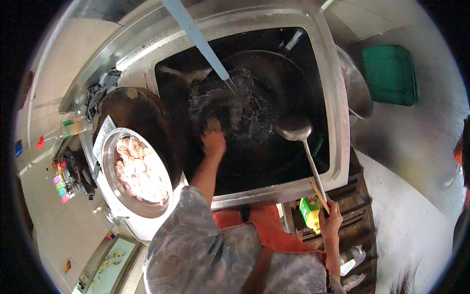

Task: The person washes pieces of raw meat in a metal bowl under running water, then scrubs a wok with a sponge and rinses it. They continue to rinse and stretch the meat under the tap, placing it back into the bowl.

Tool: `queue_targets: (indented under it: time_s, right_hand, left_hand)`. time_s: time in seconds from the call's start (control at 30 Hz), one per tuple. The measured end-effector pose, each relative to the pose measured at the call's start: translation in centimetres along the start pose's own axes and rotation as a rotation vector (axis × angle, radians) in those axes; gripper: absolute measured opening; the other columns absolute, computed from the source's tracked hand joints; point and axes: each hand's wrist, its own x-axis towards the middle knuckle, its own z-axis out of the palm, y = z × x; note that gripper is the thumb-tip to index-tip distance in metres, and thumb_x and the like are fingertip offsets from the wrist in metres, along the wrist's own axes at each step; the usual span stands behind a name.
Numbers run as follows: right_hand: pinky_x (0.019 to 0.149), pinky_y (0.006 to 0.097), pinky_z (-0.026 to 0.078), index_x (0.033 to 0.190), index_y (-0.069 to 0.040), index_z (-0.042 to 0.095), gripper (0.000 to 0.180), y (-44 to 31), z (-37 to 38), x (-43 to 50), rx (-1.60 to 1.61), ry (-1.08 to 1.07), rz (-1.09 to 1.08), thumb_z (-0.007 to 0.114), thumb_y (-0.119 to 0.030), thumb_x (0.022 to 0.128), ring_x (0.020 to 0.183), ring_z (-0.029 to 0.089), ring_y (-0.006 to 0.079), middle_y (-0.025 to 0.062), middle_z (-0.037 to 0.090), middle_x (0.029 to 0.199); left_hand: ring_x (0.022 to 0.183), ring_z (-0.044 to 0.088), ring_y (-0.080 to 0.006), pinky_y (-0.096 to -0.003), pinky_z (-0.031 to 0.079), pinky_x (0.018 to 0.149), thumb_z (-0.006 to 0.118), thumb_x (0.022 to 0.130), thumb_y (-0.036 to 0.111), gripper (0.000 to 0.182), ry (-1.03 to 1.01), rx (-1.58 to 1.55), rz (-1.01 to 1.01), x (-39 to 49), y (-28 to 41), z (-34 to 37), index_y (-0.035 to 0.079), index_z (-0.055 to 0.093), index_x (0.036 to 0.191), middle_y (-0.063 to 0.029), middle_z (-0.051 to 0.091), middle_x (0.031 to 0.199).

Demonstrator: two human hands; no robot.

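Observation:
My left hand [214, 141] reaches over a large dark wok [301, 88] set in a metal-rimmed basin. Its fingers are blurred and in shadow beside churning water, so whether they hold anything is unclear. A pale blue tube [200, 40] pours water into the wok from above. In my right hand [331, 219] are the handle of a metal ladle [296, 131] and a pair of wooden chopsticks [318, 194]. The ladle's bowl hangs over the wok's right side. Left of the wok, a metal bowl [150, 211] holds pale pieces that look like raw meat.
A round dark board or lid [128, 101] lies behind the bowl. On the left stand a bottle [73, 127] and several colourful-lidded seasoning containers [60, 186]. To the right are a metal basin [352, 84] and a green plastic tub [389, 75]. A yellow-green container [310, 211] sits by a slatted wooden rack [352, 217].

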Motion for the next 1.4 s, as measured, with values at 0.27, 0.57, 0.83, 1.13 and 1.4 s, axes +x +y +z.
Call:
queue_targets:
  time_s: [0.27,0.57,0.83,1.13,1.4]
  right_hand:
    - [0.062,0.0401,0.047,0.101,0.001,0.054,0.028,-0.3,3.6,8.4,0.203,0.130,0.044,0.064,-0.012,0.078,0.070,0.057,0.0404,0.0203,0.057,0.081]
    - [0.056,0.0383,0.046,0.090,-0.003,0.053,0.024,-0.6,3.9,9.1,0.186,0.130,0.072,0.067,-0.017,0.076,0.064,0.057,0.0369,0.0157,0.054,0.074]
    - [0.053,0.0394,0.043,0.088,-0.002,0.052,0.028,0.1,3.9,9.5,0.280,0.196,0.033,0.069,-0.018,0.072,0.061,0.055,0.0389,0.0163,0.053,0.070]
    - [0.050,0.0384,0.041,0.096,0.000,0.052,0.031,1.1,4.2,9.4,0.280,0.149,0.014,0.067,-0.017,0.075,0.056,0.051,0.0366,0.0169,0.050,0.068]
    - [0.051,0.0350,0.043,0.111,0.001,0.052,0.044,2.2,4.7,8.7,0.259,0.124,0.005,0.068,-0.019,0.075,0.057,0.056,0.0325,0.0161,0.055,0.074]
  left_hand:
    - [0.090,0.059,-0.0368,-0.0500,0.047,0.075,0.061,0.075,0.025,0.036,0.150,-0.500,0.801,-1.2,19.1,-2.9,0.008,0.060,0.107,-0.0159,0.063,0.099]
    - [0.096,0.057,-0.0385,-0.0465,0.050,0.076,0.056,0.082,0.007,0.051,0.422,-0.137,0.169,18.6,2.0,-2.1,0.009,0.040,0.131,-0.0223,0.051,0.113]
    - [0.124,0.044,-0.0306,-0.0384,0.040,0.098,0.059,0.081,0.022,0.062,-0.670,-0.264,0.565,-4.7,5.2,2.5,0.002,0.038,0.136,-0.0235,0.041,0.136]
    - [0.101,0.056,-0.0376,-0.0428,0.051,0.075,0.068,0.073,0.028,0.078,0.586,-0.633,0.513,18.2,15.8,-3.5,0.002,0.028,0.135,-0.0235,0.054,0.115]
    - [0.106,0.055,-0.0435,-0.0478,0.046,0.090,0.049,0.091,0.029,0.060,-0.141,-0.181,-0.015,2.6,3.1,2.1,0.005,0.024,0.140,-0.0261,0.040,0.136]
